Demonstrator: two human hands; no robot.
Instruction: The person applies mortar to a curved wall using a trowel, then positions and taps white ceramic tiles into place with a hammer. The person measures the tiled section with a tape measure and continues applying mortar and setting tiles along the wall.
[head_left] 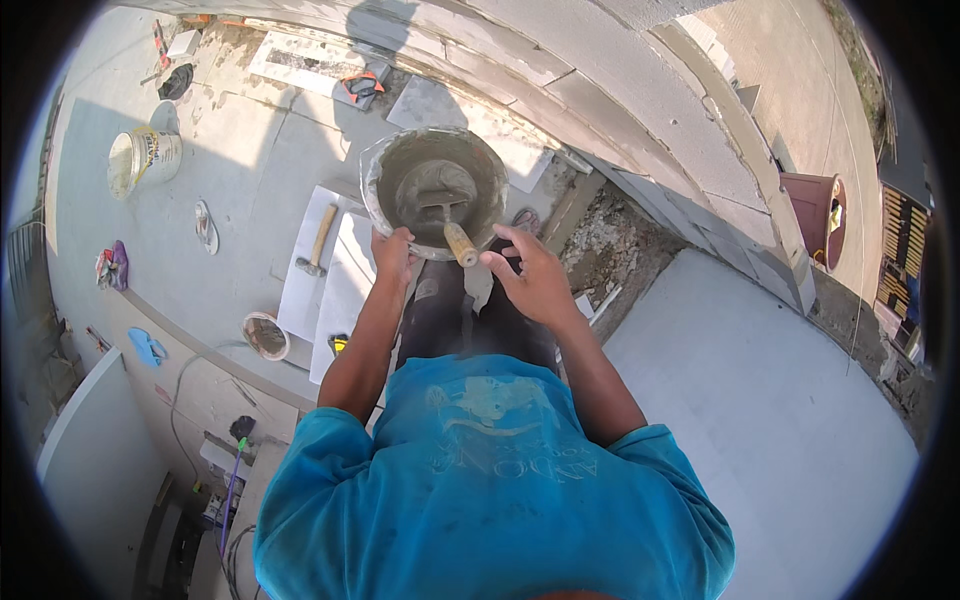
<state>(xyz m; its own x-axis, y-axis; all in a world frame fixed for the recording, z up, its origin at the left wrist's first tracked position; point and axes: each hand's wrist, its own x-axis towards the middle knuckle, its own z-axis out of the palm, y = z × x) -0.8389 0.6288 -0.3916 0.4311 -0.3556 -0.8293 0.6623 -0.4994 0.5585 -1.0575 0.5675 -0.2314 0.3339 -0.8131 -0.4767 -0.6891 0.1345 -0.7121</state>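
In front of my legs is a bucket (375, 180) with grey mortar smeared over its inside wall and more of it at the bottom. A trowel (459, 240) with a wooden handle lies in it, the handle sticking out over the near rim. My left hand (394, 252) is closed on the rim at the near left. On the near right, my right hand (530, 275) has its fingers apart, the index finger at the rim and the thumb close to the trowel's handle end. Whether that hand touches the bucket I cannot tell.
Left of the bucket, a hammer (318, 240) lies on pale blocks (345, 275). A small mortar-stained pail (266, 337) and a white bucket (146, 160) stand farther left. A block wall (640, 130) runs along the far right, with rubble (615, 235) at its foot.
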